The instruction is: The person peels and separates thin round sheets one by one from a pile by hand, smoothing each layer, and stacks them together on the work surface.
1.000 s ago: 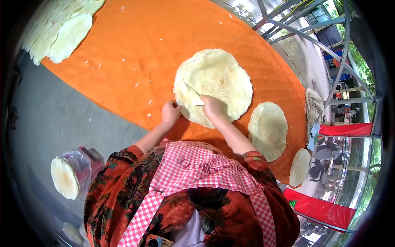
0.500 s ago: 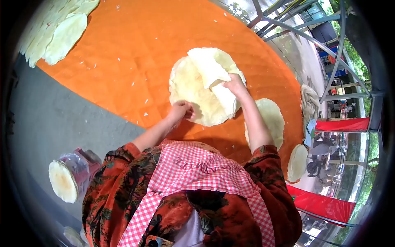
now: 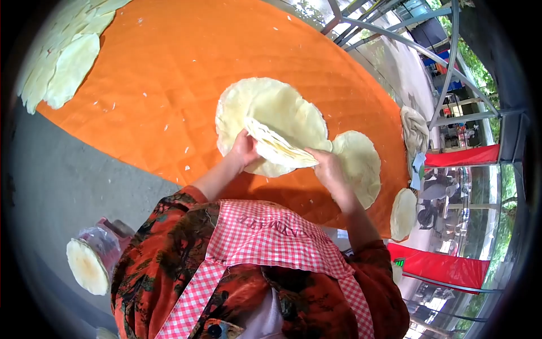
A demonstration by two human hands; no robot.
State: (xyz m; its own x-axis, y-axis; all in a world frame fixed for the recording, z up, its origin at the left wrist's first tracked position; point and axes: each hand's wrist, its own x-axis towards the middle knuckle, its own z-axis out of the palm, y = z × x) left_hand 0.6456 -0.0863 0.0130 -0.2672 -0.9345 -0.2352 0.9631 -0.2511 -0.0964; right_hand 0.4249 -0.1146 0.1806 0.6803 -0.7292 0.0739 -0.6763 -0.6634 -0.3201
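A folded bundle of thin flatbreads (image 3: 275, 146), its layered edges showing, is held at both ends between my hands. My left hand (image 3: 244, 150) grips the left end, the fingers partly hidden by the bundle. At the other end my right hand (image 3: 329, 168) pinches the bundle between thumb and fingers. Beneath it lies a large round pale flatbread (image 3: 271, 101) on the orange cloth (image 3: 164, 68); whether there are more sheets under it I cannot tell. A smaller round flatbread (image 3: 358, 169) rests on the cloth just right of my right hand.
Many overlapping flatbreads (image 3: 70, 65) cover the far left corner. Another flatbread (image 3: 403, 214) lies at the right edge, near a crumpled pale cloth (image 3: 415, 130). Lower left, a flatbread stack (image 3: 87, 266) stands beside clear plastic. Metal poles (image 3: 395, 42) rise beyond the table.
My left hand has come up from the near rim of the large flatbread to the folded bundle. My right hand has drawn the bundle nearer to me. The view has shifted slightly.
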